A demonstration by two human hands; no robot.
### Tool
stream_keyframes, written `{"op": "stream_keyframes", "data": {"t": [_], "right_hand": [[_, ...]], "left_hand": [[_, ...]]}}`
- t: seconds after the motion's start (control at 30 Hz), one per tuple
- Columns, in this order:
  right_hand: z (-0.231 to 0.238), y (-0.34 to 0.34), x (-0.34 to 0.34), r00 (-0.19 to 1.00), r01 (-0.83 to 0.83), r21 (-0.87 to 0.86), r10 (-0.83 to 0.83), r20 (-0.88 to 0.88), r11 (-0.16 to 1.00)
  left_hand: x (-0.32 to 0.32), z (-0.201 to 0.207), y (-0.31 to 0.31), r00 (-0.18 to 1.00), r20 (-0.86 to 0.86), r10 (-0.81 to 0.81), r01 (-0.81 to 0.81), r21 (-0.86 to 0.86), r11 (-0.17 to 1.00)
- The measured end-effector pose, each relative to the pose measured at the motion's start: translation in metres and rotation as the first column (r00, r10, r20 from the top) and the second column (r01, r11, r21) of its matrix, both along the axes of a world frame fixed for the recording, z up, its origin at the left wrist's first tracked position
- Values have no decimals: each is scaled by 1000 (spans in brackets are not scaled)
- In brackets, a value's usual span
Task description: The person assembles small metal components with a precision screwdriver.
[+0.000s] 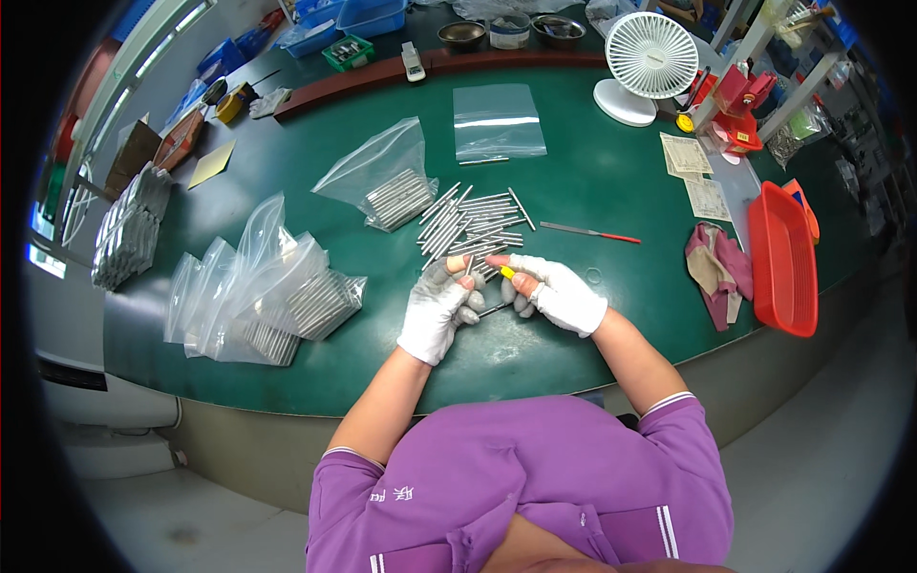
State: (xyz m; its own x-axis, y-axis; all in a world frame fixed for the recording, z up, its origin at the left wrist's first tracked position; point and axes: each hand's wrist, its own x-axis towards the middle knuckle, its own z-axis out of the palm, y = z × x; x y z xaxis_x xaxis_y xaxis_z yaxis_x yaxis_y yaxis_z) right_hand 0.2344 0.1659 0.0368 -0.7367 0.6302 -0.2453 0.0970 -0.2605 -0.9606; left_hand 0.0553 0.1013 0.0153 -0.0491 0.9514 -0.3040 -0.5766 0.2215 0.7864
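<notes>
The left hand (439, 312) is closed in a pinch on one rod (470, 265), seemingly to steady it; the right hand (567, 298) has thumb and forefinger closed on a yellow piece (507, 272) near it. Just beyond, at twelve o'clock, lies the pile of rods (468, 222), probably for easy reach. On the bench (554, 372), a file (592, 232) lies at two, filled bags (325, 306) at nine, likely set aside for working room.

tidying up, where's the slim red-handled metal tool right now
In the head view, the slim red-handled metal tool lies on the green tabletop, right of the loose silver metal rods and beyond the white-gloved right hand.
</notes>
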Motion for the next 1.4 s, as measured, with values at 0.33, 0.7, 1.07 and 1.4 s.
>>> {"op": "stream_keyframes", "data": {"t": [0.33,0.7,1.07,1.4], "right_hand": [[0,0,-1,1000,10,29,-9,-28,1000],[0,-1,-1,998,15,-28,-17,-62,999],[-1,-1,-1,996,13,-87,-20,-85,996],[-3,-1,-1,997,9,-67,-15,-78,998]], "left_hand": [[0,0,0,995,39,-90,90,-9,996],[2,1,-1,996,-36,-85,85,-11,996],[1,1,-1,994,54,-98,99,-22,995],[5,4,0,994,-50,-102,103,26,994]]}}
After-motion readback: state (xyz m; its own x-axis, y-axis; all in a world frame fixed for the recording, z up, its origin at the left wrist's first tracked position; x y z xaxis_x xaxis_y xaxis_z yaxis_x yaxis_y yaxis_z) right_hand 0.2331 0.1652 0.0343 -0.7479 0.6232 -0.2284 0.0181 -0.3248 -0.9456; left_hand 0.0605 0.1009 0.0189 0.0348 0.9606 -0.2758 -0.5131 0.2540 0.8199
